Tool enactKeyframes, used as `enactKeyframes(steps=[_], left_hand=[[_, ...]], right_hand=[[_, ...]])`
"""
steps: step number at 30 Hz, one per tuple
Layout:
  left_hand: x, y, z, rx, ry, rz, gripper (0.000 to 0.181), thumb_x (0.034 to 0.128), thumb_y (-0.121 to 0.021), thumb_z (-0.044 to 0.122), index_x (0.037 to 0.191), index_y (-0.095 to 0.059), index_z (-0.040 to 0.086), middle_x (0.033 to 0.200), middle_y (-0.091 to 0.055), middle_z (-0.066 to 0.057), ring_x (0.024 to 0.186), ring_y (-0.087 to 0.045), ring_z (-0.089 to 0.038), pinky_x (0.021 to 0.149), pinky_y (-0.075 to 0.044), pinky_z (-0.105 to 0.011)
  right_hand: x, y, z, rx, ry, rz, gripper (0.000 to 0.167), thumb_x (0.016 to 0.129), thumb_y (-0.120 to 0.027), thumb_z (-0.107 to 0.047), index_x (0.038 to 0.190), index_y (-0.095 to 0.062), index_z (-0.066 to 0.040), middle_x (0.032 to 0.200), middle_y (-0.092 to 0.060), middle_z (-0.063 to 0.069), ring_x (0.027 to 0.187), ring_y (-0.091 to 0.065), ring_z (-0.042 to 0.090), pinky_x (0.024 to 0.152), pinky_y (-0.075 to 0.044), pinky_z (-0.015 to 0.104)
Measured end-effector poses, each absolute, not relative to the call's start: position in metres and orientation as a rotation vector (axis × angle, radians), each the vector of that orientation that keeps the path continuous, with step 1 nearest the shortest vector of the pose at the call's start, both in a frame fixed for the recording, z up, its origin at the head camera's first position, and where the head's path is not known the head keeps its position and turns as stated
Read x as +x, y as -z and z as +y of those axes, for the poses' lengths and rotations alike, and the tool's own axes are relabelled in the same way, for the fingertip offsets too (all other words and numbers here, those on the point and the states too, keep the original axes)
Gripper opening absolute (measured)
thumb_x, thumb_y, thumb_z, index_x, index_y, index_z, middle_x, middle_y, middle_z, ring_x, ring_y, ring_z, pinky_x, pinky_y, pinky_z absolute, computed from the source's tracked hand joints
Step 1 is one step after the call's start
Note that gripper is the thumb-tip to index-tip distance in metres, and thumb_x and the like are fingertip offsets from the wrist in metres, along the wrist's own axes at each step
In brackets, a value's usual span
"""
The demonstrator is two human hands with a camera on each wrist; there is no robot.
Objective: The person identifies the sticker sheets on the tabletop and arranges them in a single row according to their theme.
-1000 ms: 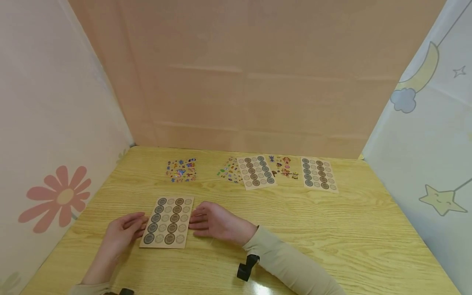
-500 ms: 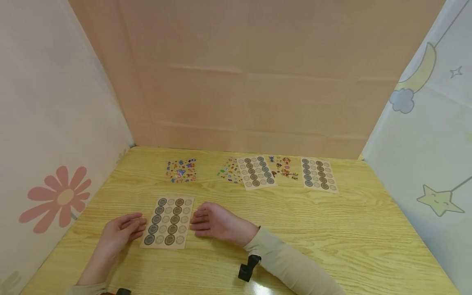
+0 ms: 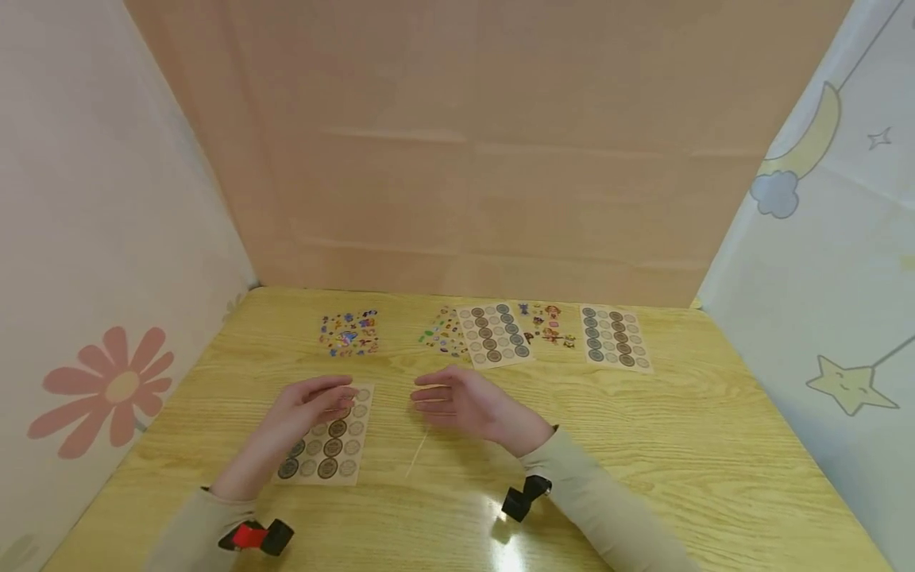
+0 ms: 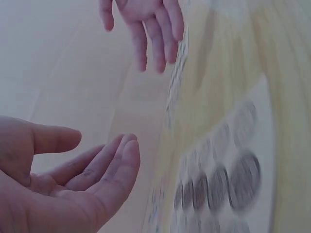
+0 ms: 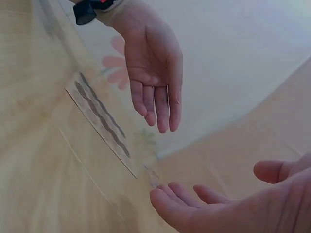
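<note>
A sheet of round stickers lies on the near left of the table, its upper left part hidden by my left hand. That hand hovers over the sheet, fingers relaxed and holding nothing; the left wrist view shows its empty palm beside the sheet. Off the sheet's right side, my right hand is raised over bare wood, fingers extended and nothing in them. In the right wrist view both hands, left and right, are apart with palms facing.
Along the back of the table lie a colourful sticker sheet, another small-sticker sheet, a round-sticker sheet, character stickers and another round-sticker sheet. A thin pale line shows between the hands.
Both hands have risen from beside the near sheet and moved right and away from me; the left is now over the sheet. The sheet has barely moved.
</note>
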State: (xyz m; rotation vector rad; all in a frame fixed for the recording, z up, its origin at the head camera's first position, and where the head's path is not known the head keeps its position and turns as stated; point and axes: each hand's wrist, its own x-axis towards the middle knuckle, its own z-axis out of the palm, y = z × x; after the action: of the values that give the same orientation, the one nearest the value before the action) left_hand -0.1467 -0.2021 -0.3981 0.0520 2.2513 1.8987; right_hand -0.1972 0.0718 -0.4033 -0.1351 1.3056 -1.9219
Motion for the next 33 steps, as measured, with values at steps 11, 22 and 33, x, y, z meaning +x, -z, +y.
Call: enactKeyframes(steps=[11,22,33], left_hand=[[-0.194,0.385,-0.137,0.176,-2.004,1.921,0.042,0.0998,-0.053,0.021,0.134,-0.048,-0.003,0.131,-0.054,-0.020,0.120,-0.052,-0.034,0.099,-0.045,-0.040],[-0.244,0.395,-0.095,0.143,-2.117,1.588,0.041,0.1038,-0.040,0.013,0.139,-0.038,-0.008,0.143,-0.038,-0.027,0.132,-0.036,-0.041,0.108,-0.033,-0.046],[-0.278,0.429,-0.065,-0.083,-2.294,1.263,0.051,0.1046,-0.033,0.016,0.146,-0.019,-0.010,0.147,-0.025,-0.033,0.135,-0.028,-0.042,0.111,-0.028,-0.046]], right_hand=[[-0.233,0.380,0.145,-0.159,2.129,1.387,0.053,0.103,-0.029,-0.024,0.146,-0.026,0.007,0.148,-0.027,0.029,0.138,-0.023,0.042,0.113,-0.025,0.048],[-0.269,0.389,0.201,-0.060,2.197,1.424,0.056,0.105,-0.024,-0.028,0.150,-0.014,0.003,0.153,-0.012,0.030,0.141,-0.013,0.042,0.115,-0.013,0.049],[-0.295,0.405,0.225,0.101,2.161,1.488,0.059,0.105,-0.024,-0.031,0.151,-0.009,0.002,0.153,-0.008,0.031,0.141,-0.013,0.042,0.116,-0.013,0.047]])
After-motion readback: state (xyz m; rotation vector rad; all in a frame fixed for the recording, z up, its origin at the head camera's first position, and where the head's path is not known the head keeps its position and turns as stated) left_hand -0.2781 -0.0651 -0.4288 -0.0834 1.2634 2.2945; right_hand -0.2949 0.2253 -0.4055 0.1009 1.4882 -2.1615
